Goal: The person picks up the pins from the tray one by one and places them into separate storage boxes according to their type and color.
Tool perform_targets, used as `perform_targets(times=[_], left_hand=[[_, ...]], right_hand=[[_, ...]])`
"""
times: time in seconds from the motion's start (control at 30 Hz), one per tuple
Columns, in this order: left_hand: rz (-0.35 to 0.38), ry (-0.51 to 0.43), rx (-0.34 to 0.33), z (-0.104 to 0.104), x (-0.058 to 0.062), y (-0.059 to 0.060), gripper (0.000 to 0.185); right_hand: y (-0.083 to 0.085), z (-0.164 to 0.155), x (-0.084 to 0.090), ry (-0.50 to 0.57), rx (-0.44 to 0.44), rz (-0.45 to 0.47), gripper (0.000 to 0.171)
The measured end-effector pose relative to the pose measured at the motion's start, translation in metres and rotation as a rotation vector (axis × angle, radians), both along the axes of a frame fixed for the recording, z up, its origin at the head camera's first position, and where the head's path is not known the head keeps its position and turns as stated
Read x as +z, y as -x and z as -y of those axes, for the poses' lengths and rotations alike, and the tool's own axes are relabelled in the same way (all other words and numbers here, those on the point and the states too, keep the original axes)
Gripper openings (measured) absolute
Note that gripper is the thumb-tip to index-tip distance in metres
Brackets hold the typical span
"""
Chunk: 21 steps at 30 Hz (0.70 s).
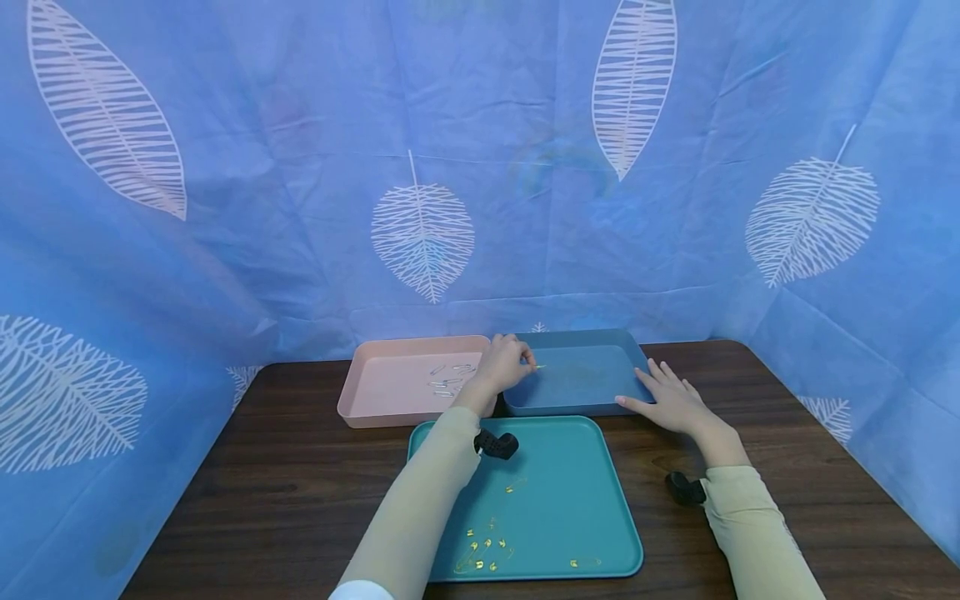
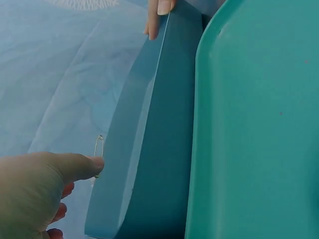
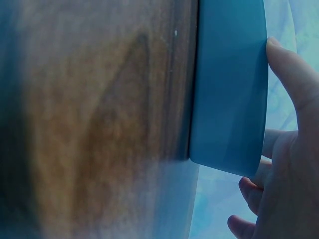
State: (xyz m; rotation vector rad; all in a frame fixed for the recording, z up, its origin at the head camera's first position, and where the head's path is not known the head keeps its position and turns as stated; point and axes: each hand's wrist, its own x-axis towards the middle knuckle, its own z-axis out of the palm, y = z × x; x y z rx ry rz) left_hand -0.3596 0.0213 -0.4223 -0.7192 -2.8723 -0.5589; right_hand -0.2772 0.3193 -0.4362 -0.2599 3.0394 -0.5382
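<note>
Between thumb and fingers, my left hand (image 1: 501, 364) pinches a gold safety pin (image 2: 99, 154) above the left side of the blue tray (image 1: 581, 409). My right hand (image 1: 671, 400) touches the right side of that tray with spread fingers, the thumb (image 3: 286, 64) at its rim. Several gold safety pins (image 1: 487, 544) lie on the teal tray (image 1: 547, 500) in front, mostly toward its near left corner. Silver safety pins (image 1: 447, 383) rest in the pink tray (image 1: 390, 379), partly hidden by my left hand.
The pink and blue trays stand side by side at the back of the dark wooden table (image 1: 285, 492). Behind them hangs a blue cloth (image 1: 315, 208) with white leaf prints. My left forearm crosses over the teal tray's left part.
</note>
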Motion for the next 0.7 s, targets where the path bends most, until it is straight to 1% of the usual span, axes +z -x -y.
perform_targets(times=[0.33,0.7], left_hand=[[-0.006,0.017,0.026,-0.0001,-0.0042,0.0051,0.011],[0.000,0.020,0.030,-0.0026,-0.0059,0.0082,0.012]], right_hand=[[-0.0006,0.0001,-0.0003,0.004,0.001,-0.006,0.092],[-0.0009,0.0002,0.0004,0.012,0.006,-0.007,0.091]])
